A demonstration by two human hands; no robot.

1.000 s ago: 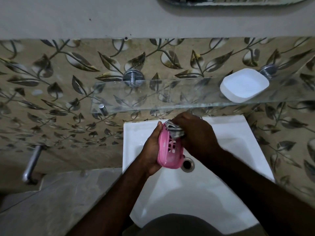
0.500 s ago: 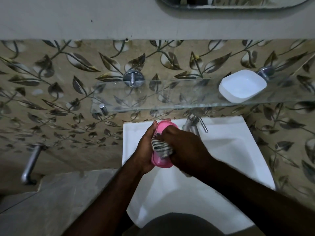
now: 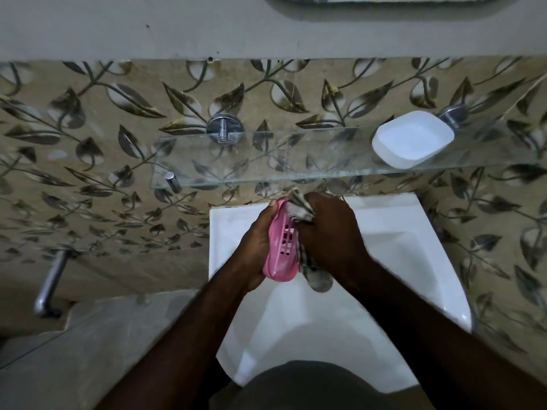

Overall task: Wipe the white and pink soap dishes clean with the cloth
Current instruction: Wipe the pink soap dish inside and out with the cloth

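We are midway: our left hand (image 3: 257, 247) grips the pink dish (image 3: 282, 247) over the sink (image 3: 384, 261), fingers wrapped around its back, while our right hand (image 3: 331, 235) clenches the cloth (image 3: 299, 207) against its slotted face. The white dish (image 3: 413, 139) sits on the glass shelf (image 3: 266, 164) (wiped or not, we cannot tell). Pink is smooth, perforated plastic; the cloth is soft, checked, crumpled.

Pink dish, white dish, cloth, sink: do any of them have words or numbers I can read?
None can be read.
Pink dish: only slots, no letters.
White dish: plain.
Cloth: stripes, no label showing.
Sink: no brand visible.
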